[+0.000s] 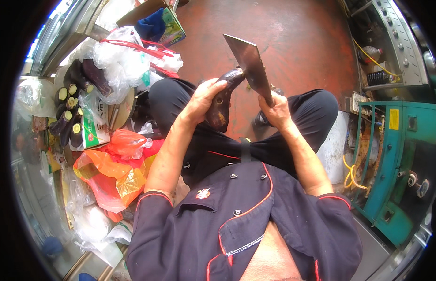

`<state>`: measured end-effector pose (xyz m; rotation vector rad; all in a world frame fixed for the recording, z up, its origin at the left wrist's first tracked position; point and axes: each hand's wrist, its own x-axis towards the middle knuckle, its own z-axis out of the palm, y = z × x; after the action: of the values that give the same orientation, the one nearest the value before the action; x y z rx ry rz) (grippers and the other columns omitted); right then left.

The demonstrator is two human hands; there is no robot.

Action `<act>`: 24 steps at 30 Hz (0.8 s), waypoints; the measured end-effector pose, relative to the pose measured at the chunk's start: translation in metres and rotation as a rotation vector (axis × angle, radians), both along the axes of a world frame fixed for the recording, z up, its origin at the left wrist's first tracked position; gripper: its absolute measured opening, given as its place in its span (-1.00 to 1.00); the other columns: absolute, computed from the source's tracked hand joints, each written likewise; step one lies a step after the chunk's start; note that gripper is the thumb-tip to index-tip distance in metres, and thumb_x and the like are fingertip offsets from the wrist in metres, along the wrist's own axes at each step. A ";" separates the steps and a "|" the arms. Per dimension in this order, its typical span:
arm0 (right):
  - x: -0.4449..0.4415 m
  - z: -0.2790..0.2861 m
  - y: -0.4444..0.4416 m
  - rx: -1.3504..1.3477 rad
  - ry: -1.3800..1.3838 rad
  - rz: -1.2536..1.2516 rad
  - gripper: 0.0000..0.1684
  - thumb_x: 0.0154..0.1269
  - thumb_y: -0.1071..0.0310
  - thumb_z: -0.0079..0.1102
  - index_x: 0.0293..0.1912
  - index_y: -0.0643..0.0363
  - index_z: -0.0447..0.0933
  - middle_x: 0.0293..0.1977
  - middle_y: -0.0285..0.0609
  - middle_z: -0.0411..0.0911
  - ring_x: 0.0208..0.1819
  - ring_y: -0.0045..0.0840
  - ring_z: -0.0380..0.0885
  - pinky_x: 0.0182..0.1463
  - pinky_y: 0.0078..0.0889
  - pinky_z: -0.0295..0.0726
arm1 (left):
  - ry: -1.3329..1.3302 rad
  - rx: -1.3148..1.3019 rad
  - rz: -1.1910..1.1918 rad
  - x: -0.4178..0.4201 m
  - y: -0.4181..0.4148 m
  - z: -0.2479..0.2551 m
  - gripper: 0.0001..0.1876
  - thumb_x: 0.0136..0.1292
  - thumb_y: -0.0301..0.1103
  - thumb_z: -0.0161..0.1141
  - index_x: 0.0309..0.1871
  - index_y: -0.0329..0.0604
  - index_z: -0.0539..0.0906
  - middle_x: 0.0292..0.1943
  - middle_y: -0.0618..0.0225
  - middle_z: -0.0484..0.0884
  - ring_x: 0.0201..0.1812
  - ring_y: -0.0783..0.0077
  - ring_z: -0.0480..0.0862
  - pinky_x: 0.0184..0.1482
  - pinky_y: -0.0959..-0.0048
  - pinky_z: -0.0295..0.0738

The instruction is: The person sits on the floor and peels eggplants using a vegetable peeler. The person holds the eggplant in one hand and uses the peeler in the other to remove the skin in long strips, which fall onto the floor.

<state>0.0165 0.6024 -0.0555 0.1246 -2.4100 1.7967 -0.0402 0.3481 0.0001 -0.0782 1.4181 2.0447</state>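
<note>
My left hand (205, 96) is wrapped around a dark purple eggplant (221, 105), held tilted above the floor between my knees. Its stem end points up and to the right, and a brownish scarred patch marks its lower end. My right hand (278, 109) grips a Chinese cleaver (251, 63) low down, near or on its handle, which the fingers mostly hide. The broad blade slants up to the left. Its edge is at the eggplant's stem end; whether it touches there I cannot tell.
Several eggplants with pale cut ends (71, 102) are piled at the left beside a white and green box (95, 130). Clear plastic bags (119, 52) and an orange-red bag (112, 172) lie around them. A green metal unit (393, 168) with yellow hose (351, 175) stands right, on the red floor (309, 38).
</note>
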 end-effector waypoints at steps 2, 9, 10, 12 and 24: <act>0.001 -0.015 0.000 0.025 -0.034 -0.008 -0.75 0.40 0.42 0.34 -0.39 0.25 0.49 -0.65 -0.31 0.33 -0.59 -0.70 0.29 -0.49 -0.43 0.35 | 0.004 0.007 -0.003 -0.001 0.000 -0.006 -0.72 0.55 -0.14 0.22 -0.05 -0.20 0.60 -0.34 0.32 0.69 -0.40 0.45 0.72 -0.33 0.46 0.66; 0.015 -0.077 0.016 0.264 -0.459 -0.033 -0.64 0.38 0.13 0.25 -0.29 0.28 0.59 -0.48 0.08 0.62 -0.41 -0.13 0.66 -0.24 -0.13 0.57 | 0.052 0.192 -0.006 -0.008 0.002 -0.012 -0.66 0.56 -0.07 0.16 0.01 -0.21 0.60 -0.31 0.27 0.72 -0.38 0.42 0.74 -0.31 0.44 0.69; 0.016 -0.078 0.018 0.333 -0.516 -0.050 -0.63 0.37 0.11 0.25 -0.28 0.28 0.61 -0.46 0.09 0.64 -0.37 -0.12 0.69 -0.21 -0.12 0.58 | 0.093 0.137 -0.009 -0.014 0.002 -0.010 -0.64 0.56 -0.05 0.15 0.02 -0.21 0.60 -0.31 0.23 0.73 -0.36 0.39 0.75 -0.29 0.41 0.71; 0.017 -0.070 0.016 0.302 -0.619 -0.102 -0.59 0.36 0.06 0.26 -0.28 0.29 0.64 -0.45 0.10 0.66 -0.37 -0.12 0.69 -0.19 -0.12 0.59 | 0.098 0.102 0.033 -0.027 0.001 -0.012 -0.64 0.58 -0.07 0.10 0.02 -0.23 0.61 -0.31 0.18 0.73 -0.33 0.35 0.76 -0.26 0.37 0.72; 0.015 -0.057 0.010 0.181 -0.478 -0.208 -0.53 0.36 0.01 0.31 -0.32 0.30 0.59 -0.53 0.07 0.54 -0.45 -0.26 0.58 -0.24 -0.13 0.54 | -0.016 0.381 0.188 -0.036 -0.006 -0.041 -0.70 0.57 -0.28 0.04 0.11 -0.31 0.65 -0.03 0.10 0.78 0.02 0.13 0.76 0.24 0.11 0.61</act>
<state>0.0317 0.6121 -0.1128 -0.5811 -2.7655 1.6586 -0.0757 0.3425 -0.0411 -0.0677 1.0216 2.4283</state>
